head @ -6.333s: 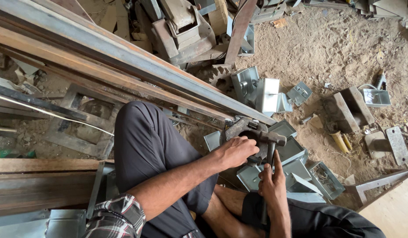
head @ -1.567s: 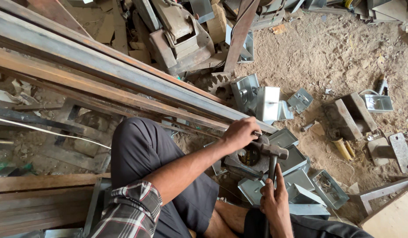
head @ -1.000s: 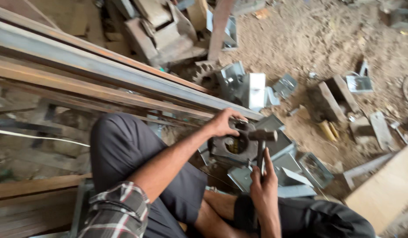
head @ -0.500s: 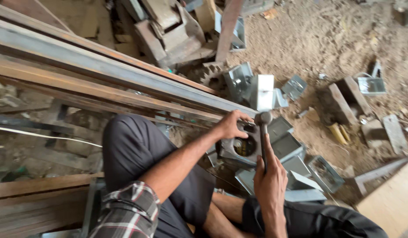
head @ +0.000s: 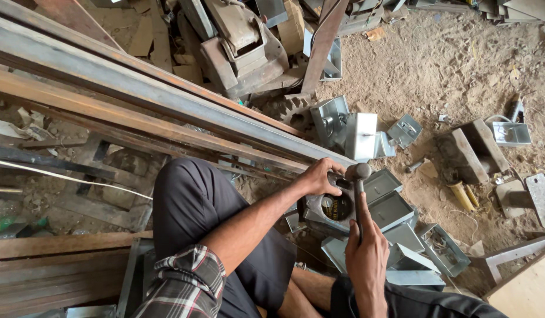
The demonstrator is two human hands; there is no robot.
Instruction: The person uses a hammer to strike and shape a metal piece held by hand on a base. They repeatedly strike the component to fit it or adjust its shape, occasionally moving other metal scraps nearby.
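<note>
My right hand (head: 366, 259) grips the handle of a hammer (head: 358, 174), whose head is raised just above a grey sheet-metal box with a round dark hole (head: 332, 207). My left hand (head: 318, 175) holds the far edge of that box and steadies it on the ground between my legs. Several more grey metal boxes (head: 396, 212) lie stacked right of it. My forearm in a plaid sleeve crosses over my left knee.
Long rusty steel beams (head: 143, 100) run diagonally along the left. Scrap machine parts (head: 243, 41) pile up at the top. More metal boxes (head: 349, 126) and wooden blocks (head: 469, 150) lie on sandy ground to the right. A wooden plank (head: 525, 288) sits bottom right.
The hammer has swung between strikes: its head lay sideways a second ago and now stands upright above the box. My left hand stays on the box.
</note>
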